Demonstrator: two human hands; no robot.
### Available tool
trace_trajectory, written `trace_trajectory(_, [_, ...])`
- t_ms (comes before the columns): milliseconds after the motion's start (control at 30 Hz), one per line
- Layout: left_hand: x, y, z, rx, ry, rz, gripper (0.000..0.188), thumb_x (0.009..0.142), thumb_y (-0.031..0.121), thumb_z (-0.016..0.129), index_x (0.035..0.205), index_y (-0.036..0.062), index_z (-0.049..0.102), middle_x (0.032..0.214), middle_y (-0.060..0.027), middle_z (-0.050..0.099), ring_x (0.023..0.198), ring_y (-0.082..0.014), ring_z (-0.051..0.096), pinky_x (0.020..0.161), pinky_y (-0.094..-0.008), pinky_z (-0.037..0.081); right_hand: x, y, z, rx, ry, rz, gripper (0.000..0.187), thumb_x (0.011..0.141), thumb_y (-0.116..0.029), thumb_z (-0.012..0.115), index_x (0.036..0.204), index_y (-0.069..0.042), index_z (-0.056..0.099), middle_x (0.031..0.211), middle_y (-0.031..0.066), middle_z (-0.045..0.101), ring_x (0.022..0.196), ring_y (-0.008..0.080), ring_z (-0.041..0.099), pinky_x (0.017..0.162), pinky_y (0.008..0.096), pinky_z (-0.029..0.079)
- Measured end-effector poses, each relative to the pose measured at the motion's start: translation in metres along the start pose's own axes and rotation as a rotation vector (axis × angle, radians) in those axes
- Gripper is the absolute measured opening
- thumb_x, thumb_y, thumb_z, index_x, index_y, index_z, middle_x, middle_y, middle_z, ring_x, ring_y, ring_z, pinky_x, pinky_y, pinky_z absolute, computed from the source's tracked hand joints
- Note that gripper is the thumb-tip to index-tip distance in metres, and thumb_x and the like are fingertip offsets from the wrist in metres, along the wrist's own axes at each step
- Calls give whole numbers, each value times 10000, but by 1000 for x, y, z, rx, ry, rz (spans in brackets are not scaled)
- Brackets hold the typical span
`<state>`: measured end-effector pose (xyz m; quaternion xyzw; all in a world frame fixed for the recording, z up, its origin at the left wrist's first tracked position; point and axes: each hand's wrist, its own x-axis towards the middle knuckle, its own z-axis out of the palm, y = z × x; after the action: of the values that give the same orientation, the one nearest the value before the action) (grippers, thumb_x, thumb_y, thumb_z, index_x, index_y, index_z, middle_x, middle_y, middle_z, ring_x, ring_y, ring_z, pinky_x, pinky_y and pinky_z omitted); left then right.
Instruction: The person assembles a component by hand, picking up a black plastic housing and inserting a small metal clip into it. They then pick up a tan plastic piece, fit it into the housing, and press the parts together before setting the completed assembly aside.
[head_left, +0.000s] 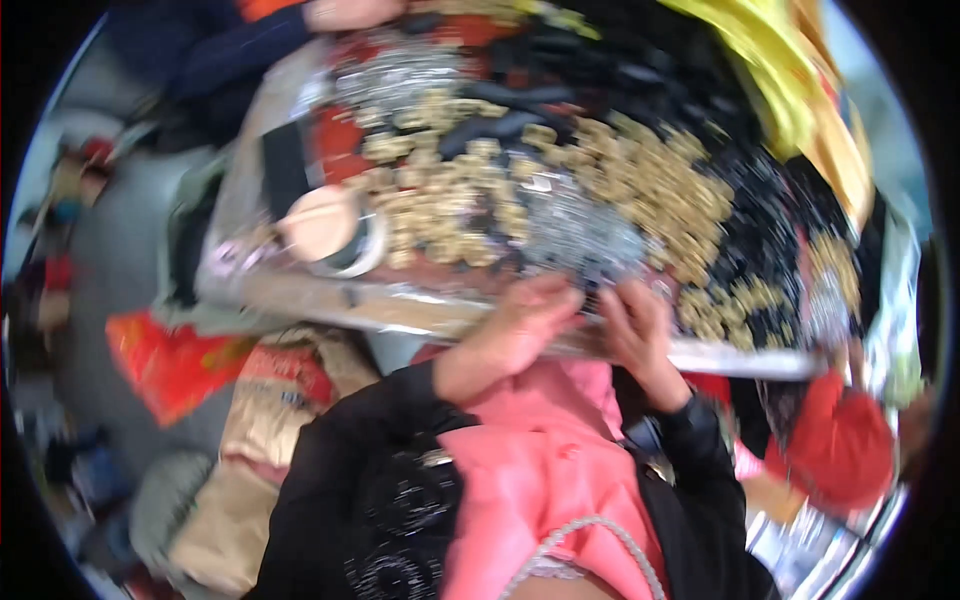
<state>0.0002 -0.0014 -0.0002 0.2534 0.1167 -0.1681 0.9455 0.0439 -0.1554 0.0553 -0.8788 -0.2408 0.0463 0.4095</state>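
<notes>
Spanning the upper part of the view, the table [420, 312] carries several loose heaps. The broadest is a spread of black pieces [640, 75], along the far side and the right; next come the right tan heap [640, 180] and the left tan heap [455, 195], both made up of small, blocky pieces. Between these two, near the front edge, lies the smaller silvery heap [580, 225], just beyond the hands. For neat handling at this spot, small pieces are probably best taken singly between thumb and fingertip, with the wrists low and steady so that neighbouring heaps do not mix. The left hand [520, 325] reaches in from the lower left, its fingers pointing to the right; the right hand [640, 325] comes up more steeply, fingers directed forward and toward the left. The two sets of fingertips stand near each other, with a narrow gap between; motion blur hides whether either hand pinches anything, so the grip cannot be told.
</notes>
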Motion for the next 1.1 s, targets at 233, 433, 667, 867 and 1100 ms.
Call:
trace_trajectory(233, [1,11,23,-97,-205,-75,278,804,135,565,1063,48,515,990,-24,550,896,-122,533,796,-279,451,-14,3,-2,445,96,208,87,850,-65,444,820,-5,499,686,-5,462,593,63,433,529,197,349])
trace_trajectory(433, [-4,16,6,-179,-173,-83,245,831,147,525,1040,21,509,941,-45,564,890,-142,552,802,-282,462,-2,-1,9,650,-50,134,63,848,-73,481,816,-20,471,714,-6,467,613,53,436,550,177,357])
trace_trajectory(667, [-3,18,8,-150,-179,-144,279,839,177,517,1067,16,501,975,-67,573,877,-160,568,776,-262,475,-5,2,3,893,-117,156,103,845,-101,511,839,-2,482,788,14,511,703,63,470,632,186,393])
trace_trajectory(867, [-3,20,18,-64,-149,-188,280,836,174,524,1065,14,506,968,-62,579,842,-155,581,720,-238,487,-12,11,-5,727,-54,173,101,853,-121,502,833,-29,468,723,-22,473,627,48,432,556,170,352])
trace_trajectory(1100, [-5,14,18,83,-61,-176,262,820,150,548,1046,20,526,959,-48,584,829,-142,583,698,-232,484,-11,2,-8,488,-25,88,110,814,-92,545,806,-1,483,716,40,482,608,129,462,542,239,379])
